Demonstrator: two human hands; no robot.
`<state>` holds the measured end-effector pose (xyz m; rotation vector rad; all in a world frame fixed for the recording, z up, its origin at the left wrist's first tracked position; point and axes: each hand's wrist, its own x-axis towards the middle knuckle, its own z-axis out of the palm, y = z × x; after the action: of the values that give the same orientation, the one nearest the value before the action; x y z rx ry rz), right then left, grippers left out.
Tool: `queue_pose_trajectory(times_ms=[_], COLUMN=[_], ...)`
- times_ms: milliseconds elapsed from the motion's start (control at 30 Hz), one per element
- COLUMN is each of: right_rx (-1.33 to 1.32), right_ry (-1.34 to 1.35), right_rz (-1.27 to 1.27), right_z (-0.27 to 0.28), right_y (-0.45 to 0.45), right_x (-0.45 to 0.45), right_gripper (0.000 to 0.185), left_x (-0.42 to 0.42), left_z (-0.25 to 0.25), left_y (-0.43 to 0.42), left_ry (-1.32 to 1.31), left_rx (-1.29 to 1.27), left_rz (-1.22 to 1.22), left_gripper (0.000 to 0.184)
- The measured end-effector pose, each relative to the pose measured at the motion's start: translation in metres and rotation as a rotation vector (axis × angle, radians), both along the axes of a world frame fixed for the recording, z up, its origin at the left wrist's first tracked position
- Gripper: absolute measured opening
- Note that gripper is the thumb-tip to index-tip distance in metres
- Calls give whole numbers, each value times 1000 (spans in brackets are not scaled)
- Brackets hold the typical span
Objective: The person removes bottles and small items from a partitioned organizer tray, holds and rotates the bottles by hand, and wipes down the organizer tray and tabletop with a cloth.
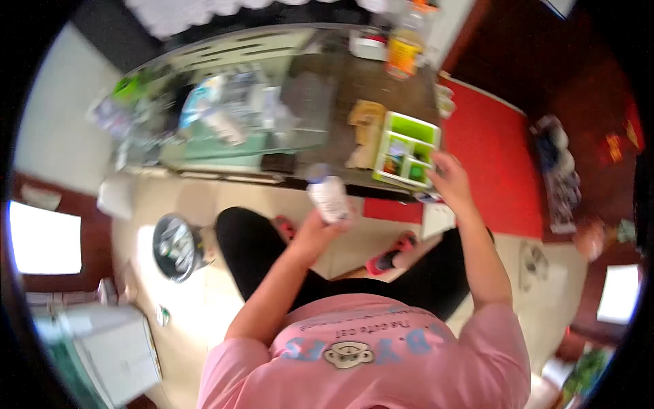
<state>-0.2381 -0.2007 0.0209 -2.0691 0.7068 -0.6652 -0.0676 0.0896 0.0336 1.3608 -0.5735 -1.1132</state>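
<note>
My left hand [332,228] is wrapped round the lower part of a small white bottle [328,196] with a bluish cap. The bottle is tilted, its cap pointing toward the table. At the right side of a green and white divided storage box [379,163], my right hand [451,180] has its fingers bent and apart. I see nothing held in it, and whether it touches the box is blurred. Small items lie in the box's compartments, too smeared to name. A brown, paper-like piece [366,129] lies beside the box.
The dark table [340,88] has a glass-topped part at left with blurred packets on it. A bottle with an orange label [403,54] stands at the back. A bin [176,249] is on the floor at left, and a red mat [490,157] lies at right.
</note>
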Motion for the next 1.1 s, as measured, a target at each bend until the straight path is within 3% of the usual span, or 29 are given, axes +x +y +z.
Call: queue_pose_trajectory(times_ms=[100, 200, 300, 333, 400, 467, 567, 700, 767, 800, 933, 1100], right_rx=[389, 466, 801, 798, 1033, 1033, 994, 1048, 1096, 1065, 1145, 1183], right_ry=[-118, -121, -257, -260, -173, -192, -171, -287, -393, -421, -545, -537], right_rz=[194, 480, 662, 673, 697, 719, 699, 617, 573, 546, 433, 494], right_z=[26, 70, 78, 81, 85, 94, 102, 110, 107, 110, 112, 114], right_y=[61, 117, 143, 147, 154, 164, 178, 187, 182, 180, 181, 186], right_x=[18, 31, 40, 36, 32, 32, 29, 25, 26, 27, 31, 22], right_gripper=[44, 56, 68, 68, 71, 75, 79, 74, 71, 67, 54, 54], left_x=[-3, -8, -9, -14, -15, -17, -17, -27, -32, -32, -39, -48], left_z=[-3, 20, 40, 45, 53, 58, 62, 66, 75, 74, 67, 76], left_y=[2, 4, 15, 18, 27, 36, 39, 44, 49, 48, 44, 45], left_ry=[-42, 28, 2, 3, 1, 214, 250, 322, 594, 529, 601, 574], left_rx=[-42, -157, -205, -207, -210, -234, -291, -282, -404, -387, -377, -432], left_rz=[-41, -95, -201, -305, -405, -559, -722, -698, -511, -481, -338, -383], left_gripper=[34, 41, 42, 43, 44, 48, 55, 70, 84, 90, 80, 64])
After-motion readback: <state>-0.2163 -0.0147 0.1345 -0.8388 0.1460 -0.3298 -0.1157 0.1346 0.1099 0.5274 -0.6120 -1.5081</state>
